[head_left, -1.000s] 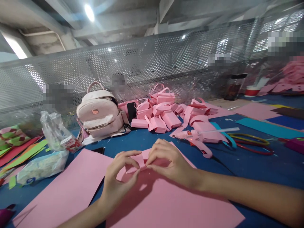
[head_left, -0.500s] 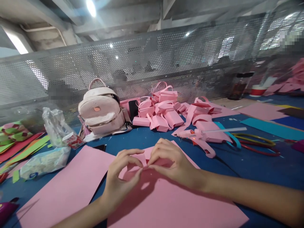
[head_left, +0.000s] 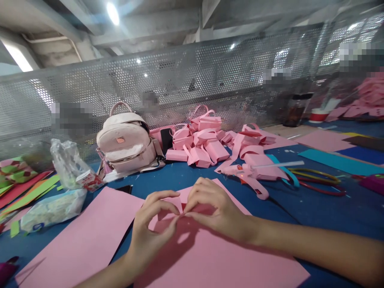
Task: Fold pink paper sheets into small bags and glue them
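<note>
Left hand (head_left: 150, 228) and right hand (head_left: 214, 210) curled, fingertips pinched shut on one small folded pink paper piece (head_left: 174, 208). Underneath, two big flat pink paper sheets (head_left: 216, 260). One pink glue gun (head_left: 250, 176) nearby.

Left hand (head_left: 150, 230) and right hand (head_left: 214, 208): both bare, without gloves, rings or wristbands. Forearms uncovered along their whole visible length; no sleeve edge enters the view. Fingers slender, nails short and unpainted. No watch or markings are visible.

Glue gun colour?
Pink glue gun with a white stick, head view.
</note>
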The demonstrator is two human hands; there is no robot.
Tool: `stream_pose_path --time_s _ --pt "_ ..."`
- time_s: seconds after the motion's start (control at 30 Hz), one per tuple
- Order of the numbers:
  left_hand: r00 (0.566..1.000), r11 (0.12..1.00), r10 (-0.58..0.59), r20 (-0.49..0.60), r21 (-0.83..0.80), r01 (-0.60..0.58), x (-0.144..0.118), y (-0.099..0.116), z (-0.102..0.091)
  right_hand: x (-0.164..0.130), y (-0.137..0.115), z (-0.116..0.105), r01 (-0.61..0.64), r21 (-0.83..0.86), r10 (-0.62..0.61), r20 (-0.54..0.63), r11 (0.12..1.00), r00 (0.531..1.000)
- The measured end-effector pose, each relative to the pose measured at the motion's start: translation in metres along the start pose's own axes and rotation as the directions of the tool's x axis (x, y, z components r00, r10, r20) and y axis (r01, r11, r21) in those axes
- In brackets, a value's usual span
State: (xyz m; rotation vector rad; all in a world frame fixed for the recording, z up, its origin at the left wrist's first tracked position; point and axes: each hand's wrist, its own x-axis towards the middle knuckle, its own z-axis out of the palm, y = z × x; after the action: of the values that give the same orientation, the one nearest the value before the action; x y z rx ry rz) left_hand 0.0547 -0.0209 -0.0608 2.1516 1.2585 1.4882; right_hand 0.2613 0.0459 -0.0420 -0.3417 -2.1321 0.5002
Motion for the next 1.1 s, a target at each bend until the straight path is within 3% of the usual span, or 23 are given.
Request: stream_pose_path --time_s 1.1 --pt "0.999 0.998 0.053 0.004 0.027 -0.053 -0.0001 0.0015 0.0008 -0.0013 -0.0004 0.0003 -0.017 0.003 0.017 0.021 1.0 1.0"
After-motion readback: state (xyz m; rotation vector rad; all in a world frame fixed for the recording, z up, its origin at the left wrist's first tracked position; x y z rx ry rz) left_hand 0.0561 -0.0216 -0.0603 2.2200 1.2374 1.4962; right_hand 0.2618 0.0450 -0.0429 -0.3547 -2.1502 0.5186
